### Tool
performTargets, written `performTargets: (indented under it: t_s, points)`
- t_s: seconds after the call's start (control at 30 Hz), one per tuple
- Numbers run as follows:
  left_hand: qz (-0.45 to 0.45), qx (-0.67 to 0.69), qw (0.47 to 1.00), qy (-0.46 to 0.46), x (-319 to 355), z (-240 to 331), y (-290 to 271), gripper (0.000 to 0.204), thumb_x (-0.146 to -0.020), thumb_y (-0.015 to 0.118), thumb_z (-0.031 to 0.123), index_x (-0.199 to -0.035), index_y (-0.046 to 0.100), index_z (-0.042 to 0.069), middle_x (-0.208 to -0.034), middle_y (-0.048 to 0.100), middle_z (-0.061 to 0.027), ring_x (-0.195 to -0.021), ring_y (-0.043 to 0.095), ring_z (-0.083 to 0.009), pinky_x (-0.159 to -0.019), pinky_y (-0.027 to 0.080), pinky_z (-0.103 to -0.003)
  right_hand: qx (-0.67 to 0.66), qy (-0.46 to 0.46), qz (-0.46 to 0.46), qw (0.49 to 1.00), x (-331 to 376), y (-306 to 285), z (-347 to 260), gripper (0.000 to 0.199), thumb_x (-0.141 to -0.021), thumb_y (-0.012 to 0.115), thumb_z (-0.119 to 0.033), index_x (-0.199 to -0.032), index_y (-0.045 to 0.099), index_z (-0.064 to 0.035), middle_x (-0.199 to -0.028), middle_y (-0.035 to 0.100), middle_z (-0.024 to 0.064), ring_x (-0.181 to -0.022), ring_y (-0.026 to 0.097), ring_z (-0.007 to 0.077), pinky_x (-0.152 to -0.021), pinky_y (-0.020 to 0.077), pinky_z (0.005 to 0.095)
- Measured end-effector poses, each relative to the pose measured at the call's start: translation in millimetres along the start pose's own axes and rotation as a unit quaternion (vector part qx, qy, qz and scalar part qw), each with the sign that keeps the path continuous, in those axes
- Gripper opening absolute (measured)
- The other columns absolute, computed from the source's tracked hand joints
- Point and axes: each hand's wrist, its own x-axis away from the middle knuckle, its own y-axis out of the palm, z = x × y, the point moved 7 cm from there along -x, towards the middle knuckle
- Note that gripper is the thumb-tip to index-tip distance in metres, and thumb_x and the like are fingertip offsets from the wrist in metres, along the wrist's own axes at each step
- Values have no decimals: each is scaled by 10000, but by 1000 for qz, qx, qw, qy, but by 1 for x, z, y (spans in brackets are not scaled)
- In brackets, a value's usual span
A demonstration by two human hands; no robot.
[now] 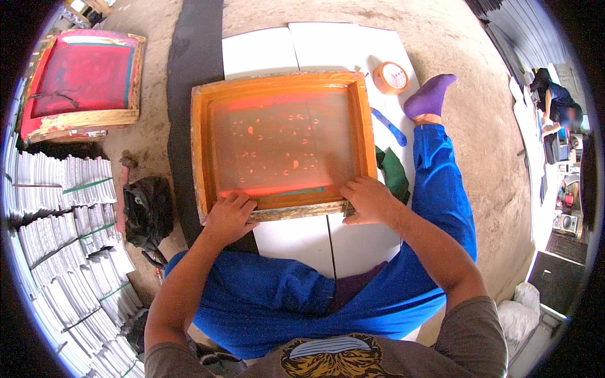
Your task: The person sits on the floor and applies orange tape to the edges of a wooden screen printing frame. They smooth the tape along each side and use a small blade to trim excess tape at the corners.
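Left hand point(230, 218) and right hand point(370, 200) grip the framed screen point(280, 142) along its near edge; it lies just ahead, white boards point(328, 49) extending beyond, blue tool point(389, 128) beside its right edge.

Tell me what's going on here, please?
A person sits with a wood-framed screen in front. The left hand grips its near edge toward the left corner, and the right hand grips it at the right corner. The screen lies partly over white boards. An orange tape roll and a blue tool lie to its right. Another framed screen, pinkish red, rests off to the left.
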Motion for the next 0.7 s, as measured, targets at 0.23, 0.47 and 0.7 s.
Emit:
performTargets:
  t_s: [0.23, 0.47, 0.7]
  points:
    - [-16, -4, 1000, -26, 9, -12, -1, 484, -788, 810, 410, -1085, 639, 68, -1077, 650, -110, -1090, 644, -321, -879, 577, -455, 37, 12, -5, 999, -6, 6, -4, 726, -670, 850, -463, -1184, 632, 1, -1150, 658, 177, -1143, 629, 363, -1001, 502, 474]
    - [-85, -9, 993, -78, 12, -19, -9, 523, -748, 849, 399, -1097, 640, 69, -1065, 668, -135, -1084, 653, -330, -932, 547, -464, -3, 29, -61, 998, -29, 9, -25, 799, -671, 853, -497, -1233, 620, 21, -1153, 664, 205, -1145, 631, 379, -979, 517, 484]
    - [97, 97, 972, -191, 35, -68, -57, 546, -799, 825, 325, -1219, 645, 28, -1146, 668, -198, -1134, 618, -421, -990, 496, -480, -43, -9, -27, 999, -67, -5, -79, 764, -693, 837, -529, -1177, 664, 36, -1146, 667, 221, -1133, 635, 387, -975, 525, 497]
